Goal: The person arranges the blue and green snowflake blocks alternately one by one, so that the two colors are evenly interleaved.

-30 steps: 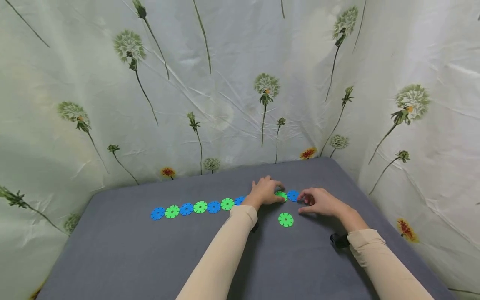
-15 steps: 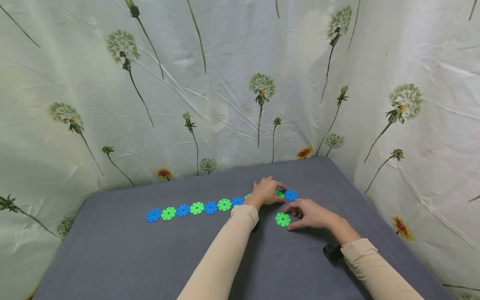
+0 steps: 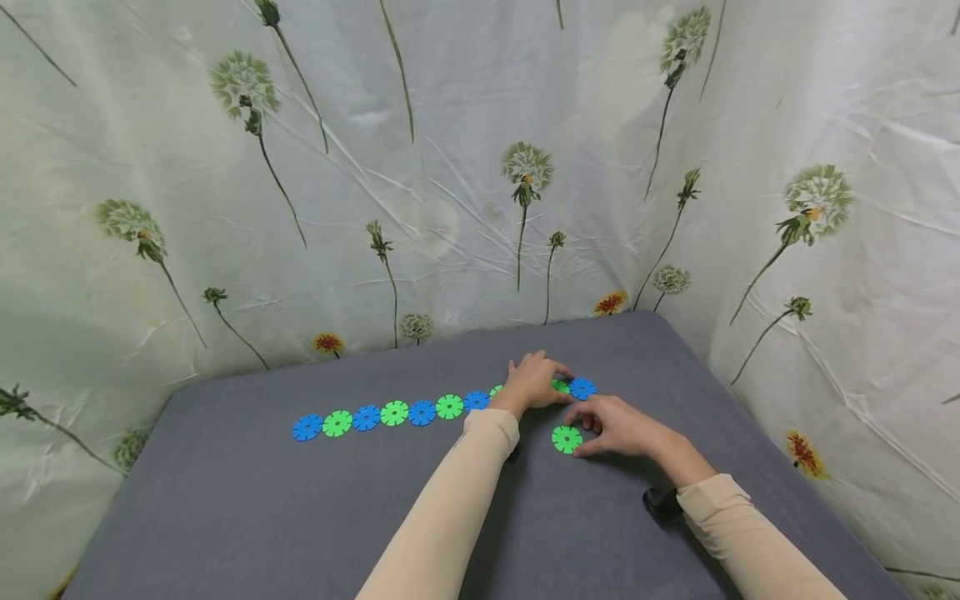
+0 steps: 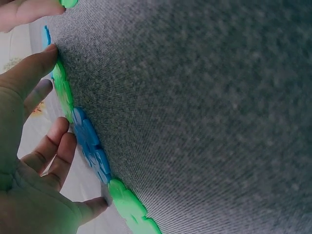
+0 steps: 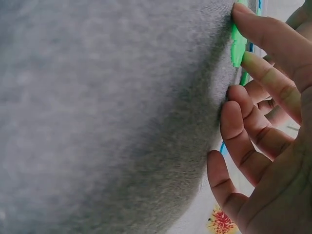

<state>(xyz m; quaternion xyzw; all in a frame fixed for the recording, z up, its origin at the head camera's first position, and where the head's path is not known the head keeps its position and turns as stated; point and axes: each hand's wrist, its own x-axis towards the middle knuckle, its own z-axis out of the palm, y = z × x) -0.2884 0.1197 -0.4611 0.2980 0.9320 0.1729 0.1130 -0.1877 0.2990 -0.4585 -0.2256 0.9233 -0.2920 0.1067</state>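
Notched plastic discs, blue and green by turns, lie in a row on the cloth, starting with a blue disc (image 3: 307, 427) at the left. My left hand (image 3: 531, 383) is over the row's right part and hides some of it. Its thumb and fingers grip a green disc (image 4: 62, 90) by the edges, beside a blue disc (image 4: 90, 144). The row's last blue disc (image 3: 582, 388) shows just right of that hand. In front of the row lies a separate green disc (image 3: 567, 439). My right hand (image 3: 618, 427) pinches its edge between thumb and index finger, the other fingers loosely bent.
A grey cloth (image 3: 300, 517) covers the table. Behind and to the right hangs a pale curtain (image 3: 450, 192) with dandelion prints, meeting the table's far edge. Both forearms reach in from the front, with a black wrist strap (image 3: 662, 505) on the right one.
My right hand has come from beside the row's right end, toward me and left, to the separate green disc, and grips it. My left hand stays at the row.
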